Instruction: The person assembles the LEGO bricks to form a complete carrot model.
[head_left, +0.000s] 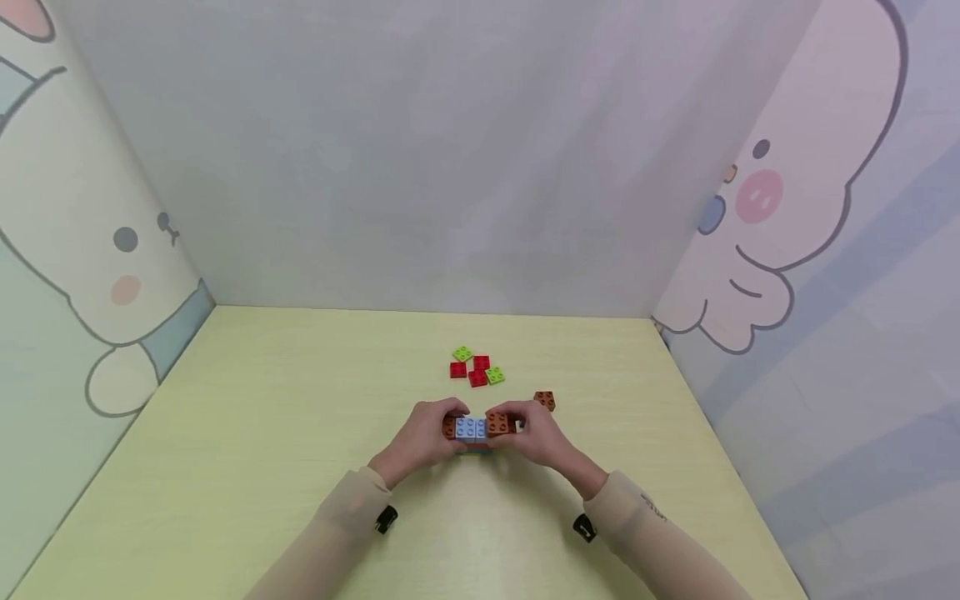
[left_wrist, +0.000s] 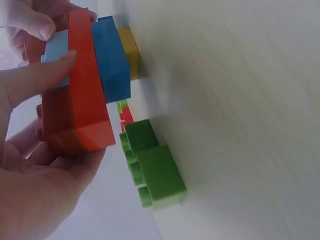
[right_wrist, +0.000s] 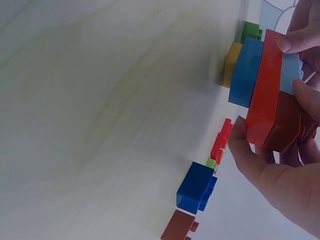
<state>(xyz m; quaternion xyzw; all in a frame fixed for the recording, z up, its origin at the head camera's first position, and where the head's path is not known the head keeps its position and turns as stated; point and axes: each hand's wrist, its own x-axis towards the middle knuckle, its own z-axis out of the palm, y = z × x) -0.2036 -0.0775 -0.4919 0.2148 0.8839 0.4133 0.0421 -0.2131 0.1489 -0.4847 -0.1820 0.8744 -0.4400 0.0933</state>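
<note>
Between both hands is a stacked block build, with a yellow brick (left_wrist: 129, 52) lowest, then a blue brick (left_wrist: 111, 62), a long red brick (left_wrist: 90, 85) and a top row of brown and light blue bricks (head_left: 467, 428). My left hand (head_left: 422, 435) grips the build's left end, its thumb across the light blue and red bricks. At the right end, my right hand (head_left: 542, 435) holds the build with thumb and fingers around a brown brick (right_wrist: 284, 122). Another brown brick (head_left: 497, 423) sits higher on that end, by the right fingertips.
Red bricks (head_left: 477, 378) and lime green bricks (head_left: 462, 353) lie loose farther back on the table (head_left: 300, 375). Two green bricks (left_wrist: 160, 175) stand beyond the left hand. Past the right hand are a dark blue brick (right_wrist: 194, 187) and a brown brick (head_left: 545, 400).
</note>
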